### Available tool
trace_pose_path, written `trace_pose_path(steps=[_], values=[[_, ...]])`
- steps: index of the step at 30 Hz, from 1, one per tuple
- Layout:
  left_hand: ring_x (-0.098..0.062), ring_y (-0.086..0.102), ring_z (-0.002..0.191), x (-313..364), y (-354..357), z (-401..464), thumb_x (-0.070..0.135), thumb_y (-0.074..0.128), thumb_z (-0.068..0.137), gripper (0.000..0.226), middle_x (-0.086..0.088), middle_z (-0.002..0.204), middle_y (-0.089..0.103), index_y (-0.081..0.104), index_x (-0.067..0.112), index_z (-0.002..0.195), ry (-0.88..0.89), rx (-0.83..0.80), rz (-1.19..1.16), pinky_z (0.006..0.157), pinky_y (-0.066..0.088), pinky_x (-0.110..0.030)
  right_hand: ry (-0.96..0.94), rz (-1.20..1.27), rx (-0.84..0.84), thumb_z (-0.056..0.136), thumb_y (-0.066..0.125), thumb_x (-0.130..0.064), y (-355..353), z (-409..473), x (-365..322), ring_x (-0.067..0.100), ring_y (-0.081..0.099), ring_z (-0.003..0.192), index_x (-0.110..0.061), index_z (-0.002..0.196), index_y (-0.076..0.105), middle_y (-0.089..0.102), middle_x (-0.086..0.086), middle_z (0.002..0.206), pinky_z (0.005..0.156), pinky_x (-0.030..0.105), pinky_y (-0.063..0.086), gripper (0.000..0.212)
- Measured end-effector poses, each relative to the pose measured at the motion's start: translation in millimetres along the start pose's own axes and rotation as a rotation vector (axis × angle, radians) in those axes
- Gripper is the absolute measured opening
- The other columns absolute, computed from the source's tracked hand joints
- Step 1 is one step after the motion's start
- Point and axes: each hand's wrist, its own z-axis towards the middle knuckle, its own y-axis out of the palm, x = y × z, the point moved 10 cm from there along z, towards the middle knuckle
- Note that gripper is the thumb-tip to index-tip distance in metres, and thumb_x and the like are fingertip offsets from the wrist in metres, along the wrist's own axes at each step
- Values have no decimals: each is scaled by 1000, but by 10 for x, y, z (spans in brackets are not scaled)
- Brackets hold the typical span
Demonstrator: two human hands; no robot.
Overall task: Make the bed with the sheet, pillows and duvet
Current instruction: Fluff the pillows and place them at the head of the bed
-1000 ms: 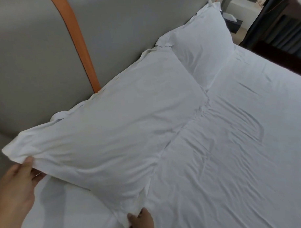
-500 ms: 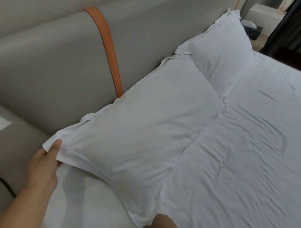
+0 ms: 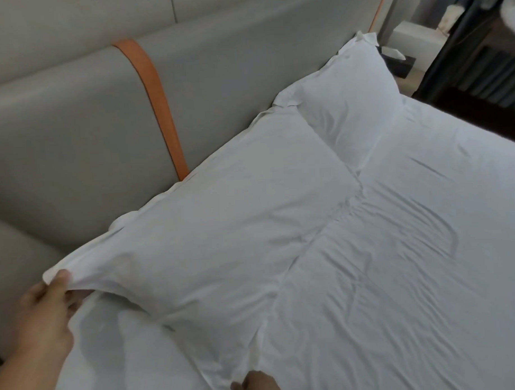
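Note:
A white pillow [image 3: 222,234] lies against the grey headboard [image 3: 73,137] at the near side of the bed. My left hand [image 3: 47,307] pinches the flap at its near left corner and lifts it slightly. My right hand [image 3: 257,387] grips the pillow's near right corner at the bottom edge of the view; only part of it shows. A second white pillow [image 3: 352,101] lies farther along the headboard. A wrinkled white sheet [image 3: 414,277] covers the mattress. No duvet is in view.
An orange strap [image 3: 156,102] runs down the headboard. A bedside table [image 3: 403,64] with a white box stands beyond the far pillow. Dark furniture [image 3: 479,70] lines the far side of the bed.
The view has shifted between frames, so the pillows sit differently in it. Both hands keep hold of the near pillow's corners, and my left hand has pulled its corner outward.

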Motion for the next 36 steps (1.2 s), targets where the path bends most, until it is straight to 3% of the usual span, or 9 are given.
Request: trace_pose_path(steps=[2, 4, 6, 9, 12, 16, 23, 31, 36], values=[[-8, 65, 72, -11, -38, -163, 47, 58, 93, 39, -7, 94, 67, 63, 15, 114, 14, 35, 98, 61, 53, -20, -57, 61, 78, 93, 49, -53, -225, -168, -75, 20, 59, 114, -24, 81, 48, 66, 6, 113, 80, 27, 39, 31], [-12, 58, 71, -30, 7, -450, 38, 59, 95, 29, -5, 84, 60, 60, 13, 108, 44, 11, 211, 58, 53, -22, -85, 116, 129, 95, 50, -46, -419, -305, -79, 22, 61, 110, -25, 83, 52, 66, 3, 104, 78, 27, 39, 24], [-16, 57, 73, -119, 150, -834, 27, 58, 97, 26, -6, 83, 58, 59, 4, 108, 57, -97, 342, 65, 51, -30, -111, 156, 148, 97, 50, -41, -564, -409, -47, 23, 62, 103, -22, 89, 56, 58, -2, 92, 75, 27, 39, 22], [-26, 63, 80, -353, 433, -1541, 19, 59, 96, 14, -11, 91, 65, 63, 6, 102, 64, -329, 579, 76, 51, -41, -148, 152, 181, 97, 53, -40, -786, -632, 36, 22, 60, 97, -14, 102, 66, 61, 2, 96, 81, 30, 45, 29], [-23, 66, 84, -617, 630, -2252, 21, 63, 93, 3, -5, 91, 69, 65, 18, 92, 81, -535, 817, 78, 52, -39, -161, 134, 189, 96, 54, -41, -884, -862, 259, 22, 60, 98, -14, 106, 65, 66, 3, 106, 82, 31, 47, 31], [-11, 62, 84, -857, 739, -3051, 32, 64, 92, 6, 8, 92, 67, 64, 26, 95, 178, -724, 1050, 71, 48, -27, -177, 160, 192, 96, 56, -41, -903, -1306, 712, 16, 56, 88, -17, 104, 64, 64, -1, 100, 76, 29, 46, 26], [-14, 65, 86, -1051, 538, -4451, 31, 65, 92, 1, 4, 87, 69, 66, 31, 92, 126, -844, 969, 77, 51, -27, -225, 353, 234, 96, 56, -38, -842, -2439, 1692, 12, 62, 79, -23, 97, 65, 66, -4, 86, 64, 23, 47, 17], [-14, 70, 84, -1025, 33, -6032, 18, 61, 95, 10, -1, 91, 73, 69, 21, 99, 27, -944, 843, 80, 55, -31, -204, 682, 369, 94, 60, -36, -698, -4044, 2836, 11, 68, 82, -25, 92, 67, 71, -4, 85, 77, 34, 57, 12], [-17, 69, 84, -1069, -136, -6930, 16, 58, 97, 12, -3, 91, 73, 69, 17, 102, 9, -1098, 845, 81, 56, -33, -164, 827, 472, 95, 61, -32, -482, -5103, 3392, 5, 67, 78, -23, 94, 69, 72, -5, 84, 79, 30, 56, 11]])
